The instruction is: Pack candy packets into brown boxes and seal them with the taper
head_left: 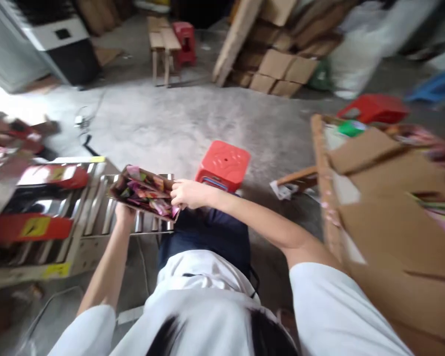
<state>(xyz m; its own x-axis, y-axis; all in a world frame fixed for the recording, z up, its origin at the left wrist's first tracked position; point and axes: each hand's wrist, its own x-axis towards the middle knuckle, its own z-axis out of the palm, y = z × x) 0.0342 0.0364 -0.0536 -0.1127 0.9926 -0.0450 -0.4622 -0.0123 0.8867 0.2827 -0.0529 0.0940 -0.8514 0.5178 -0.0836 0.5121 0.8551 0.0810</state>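
Head view, blurred by motion. Small open brown cardboard box packed with bright pink, green and purple sachets (145, 192), held tilted in the air just above a bank of shiny metal rollers (107, 207), mouth turned toward the camera. Left hand (123, 213) beneath the box at its lower left corner, fingers hidden by the cardboard, apparently closed around the underside. Right hand (187, 194) clamped on the right end of the box, fingertips curled over the rim among the sachets. Red plastic stool (223, 164) just beyond the right hand on the grey concrete floor (178, 118); large flattened brown cardboard carton (385, 212) to the right, well apart.

Likely hazards: sachets sliding out of the tilted open mouth, since nothing covers them; box slipping from the unseen left-hand grip; dropped packets falling between the rollers. Red-and-yellow machine parts (33, 227) nearby on the left.
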